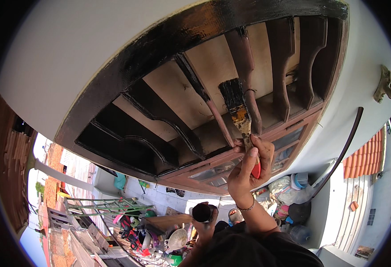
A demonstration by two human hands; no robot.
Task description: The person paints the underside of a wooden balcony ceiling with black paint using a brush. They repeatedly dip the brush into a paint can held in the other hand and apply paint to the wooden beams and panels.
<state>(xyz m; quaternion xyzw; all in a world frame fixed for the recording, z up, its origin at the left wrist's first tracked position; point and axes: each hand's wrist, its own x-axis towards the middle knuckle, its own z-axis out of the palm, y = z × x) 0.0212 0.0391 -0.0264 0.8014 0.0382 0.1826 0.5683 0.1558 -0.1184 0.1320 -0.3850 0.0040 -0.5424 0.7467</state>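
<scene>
My right hand [249, 171] is raised and closed around the handle of a paintbrush [241, 116], its dark, wet-looking bristles pointing up. The brush is in front of a wooden vent frame [160, 46] with several wavy upright slats. Glossy black paint covers the frame's top edge and the left slats [160, 116]. One middle slat [204, 95] is dark above and brown below, while those to the right [281, 66] look mostly dull brown. Low down, my left hand [205, 229] grips a round container [201, 212] with a dark inside.
Under the vent runs a brown wooden frame with glass panes [213, 175]. White wall [93, 40] surrounds it. A dark hose or pipe [344, 147] curves down at the right. Below are a green metal ladder [106, 205], a wooden plank [171, 220], bags [282, 189] and cluttered household items.
</scene>
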